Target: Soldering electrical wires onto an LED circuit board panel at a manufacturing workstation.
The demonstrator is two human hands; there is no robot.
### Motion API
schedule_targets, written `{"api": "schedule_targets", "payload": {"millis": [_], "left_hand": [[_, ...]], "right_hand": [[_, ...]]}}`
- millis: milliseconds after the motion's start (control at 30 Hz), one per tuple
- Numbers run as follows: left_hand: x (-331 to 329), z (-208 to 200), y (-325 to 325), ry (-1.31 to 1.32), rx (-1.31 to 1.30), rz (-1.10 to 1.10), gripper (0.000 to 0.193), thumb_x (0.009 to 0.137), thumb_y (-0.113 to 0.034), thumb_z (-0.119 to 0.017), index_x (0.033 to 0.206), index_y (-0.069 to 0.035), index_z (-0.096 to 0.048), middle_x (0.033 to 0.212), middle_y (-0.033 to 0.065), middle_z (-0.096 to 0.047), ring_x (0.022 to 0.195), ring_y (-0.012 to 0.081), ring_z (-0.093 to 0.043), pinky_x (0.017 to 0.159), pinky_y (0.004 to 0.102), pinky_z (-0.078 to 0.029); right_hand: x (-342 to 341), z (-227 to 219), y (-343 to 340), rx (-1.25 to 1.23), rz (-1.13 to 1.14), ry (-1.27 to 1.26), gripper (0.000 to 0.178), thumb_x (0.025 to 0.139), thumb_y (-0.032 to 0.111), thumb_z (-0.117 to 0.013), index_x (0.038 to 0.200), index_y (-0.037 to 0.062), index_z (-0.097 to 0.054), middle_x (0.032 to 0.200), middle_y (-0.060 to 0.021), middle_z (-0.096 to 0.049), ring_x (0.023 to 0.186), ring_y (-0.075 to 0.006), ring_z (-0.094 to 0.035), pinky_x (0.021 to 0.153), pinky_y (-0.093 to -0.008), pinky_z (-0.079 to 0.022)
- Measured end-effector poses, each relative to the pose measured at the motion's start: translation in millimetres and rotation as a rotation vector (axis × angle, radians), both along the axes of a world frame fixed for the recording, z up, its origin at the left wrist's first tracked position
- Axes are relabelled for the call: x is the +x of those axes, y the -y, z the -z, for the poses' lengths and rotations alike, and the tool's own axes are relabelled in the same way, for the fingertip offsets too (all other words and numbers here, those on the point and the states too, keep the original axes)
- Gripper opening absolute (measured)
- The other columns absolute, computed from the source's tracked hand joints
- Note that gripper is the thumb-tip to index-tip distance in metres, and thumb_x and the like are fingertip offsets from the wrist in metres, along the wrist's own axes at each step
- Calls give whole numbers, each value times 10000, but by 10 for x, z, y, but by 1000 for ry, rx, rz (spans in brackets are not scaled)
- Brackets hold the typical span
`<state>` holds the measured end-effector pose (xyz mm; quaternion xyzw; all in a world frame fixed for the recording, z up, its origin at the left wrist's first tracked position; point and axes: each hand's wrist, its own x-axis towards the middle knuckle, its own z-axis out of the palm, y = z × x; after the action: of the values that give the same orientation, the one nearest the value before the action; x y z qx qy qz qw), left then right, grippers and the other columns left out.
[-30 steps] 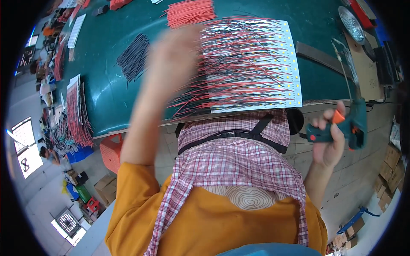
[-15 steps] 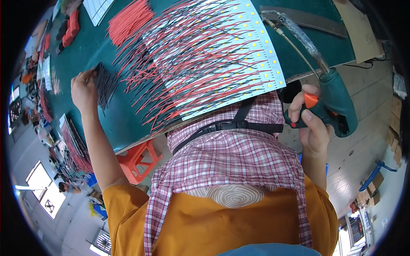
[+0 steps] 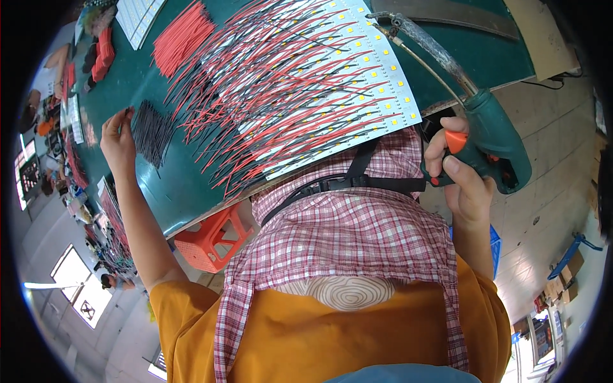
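Observation:
My right hand (image 3: 469, 182) is wrapped round the handle of a green soldering gun (image 3: 504, 137) with an orange trigger. Its long metal barrel points away over the table, the tip close to the far right edge of a white LED board sheet (image 3: 389, 86). Red and black wires (image 3: 287, 89) lie in rows across that sheet, many hanging over its left side. To the left, my left hand (image 3: 118, 143) hovers with thumb and fingers pinched, just beside a pile of short black wires (image 3: 152, 133). Something dark shows at its fingertips, too small to make out.
A bundle of red wires (image 3: 183, 38) lies beyond the black pile on the green table (image 3: 191, 198). More white board sheets (image 3: 137, 22) are at the far left. A dark flat strip (image 3: 460, 19) lies far right. An orange stool (image 3: 214, 239) stands below the front edge.
My left hand has drawn back from the black wire pile, leaving a small gap. The soldering gun stays in my right hand; the whole view has shifted slightly.

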<state>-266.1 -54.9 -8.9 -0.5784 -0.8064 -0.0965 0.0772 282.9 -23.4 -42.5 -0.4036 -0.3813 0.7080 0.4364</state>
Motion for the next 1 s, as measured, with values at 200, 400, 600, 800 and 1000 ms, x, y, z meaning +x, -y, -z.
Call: {"api": "schedule_targets", "payload": {"millis": [200,400,600,800,1000], "left_hand": [[971,-679,-266,-588,-240,316,93,794,-125,-612,835,-84,-685,839,48,-651,871,202,-609,761,338,-454],[1549,-398,-200,-958,-679,566,48,707,-89,-577,715,-111,-619,738,28,-620,854,184,-556,764,312,-396],[1879,-709,-205,-517,-167,588,141,689,-47,-620,816,-87,-667,812,32,-644,845,214,-577,728,332,-425],[3134,-72,-251,108,159,862,183,669,-79,-643,849,-87,-676,743,-5,-598,738,168,-579,667,313,-403],[3336,276,-265,122,94,838,175,682,-113,-629,853,-83,-655,757,-8,-582,720,162,-566,660,310,-398]], "right_hand": [[101,-1,49,38,33,26,438,773,87,-616,1184,-37,-532,813,-148,-633,644,-133,-579,614,-262,-481],[87,-40,76,65,-47,85,446,807,113,-591,1220,-32,-501,802,-145,-621,608,-116,-534,605,-259,-461],[244,-14,428,124,31,223,306,866,200,-569,1078,-19,-539,754,-122,-592,607,-133,-502,637,-284,-446],[430,-55,585,13,-182,439,313,894,326,-526,821,23,-546,687,-54,-535,596,-121,-509,586,-254,-412],[647,86,716,146,-334,497,137,781,-15,-571,916,-13,-591,731,-78,-605,680,-155,-575,670,-280,-464]]}}
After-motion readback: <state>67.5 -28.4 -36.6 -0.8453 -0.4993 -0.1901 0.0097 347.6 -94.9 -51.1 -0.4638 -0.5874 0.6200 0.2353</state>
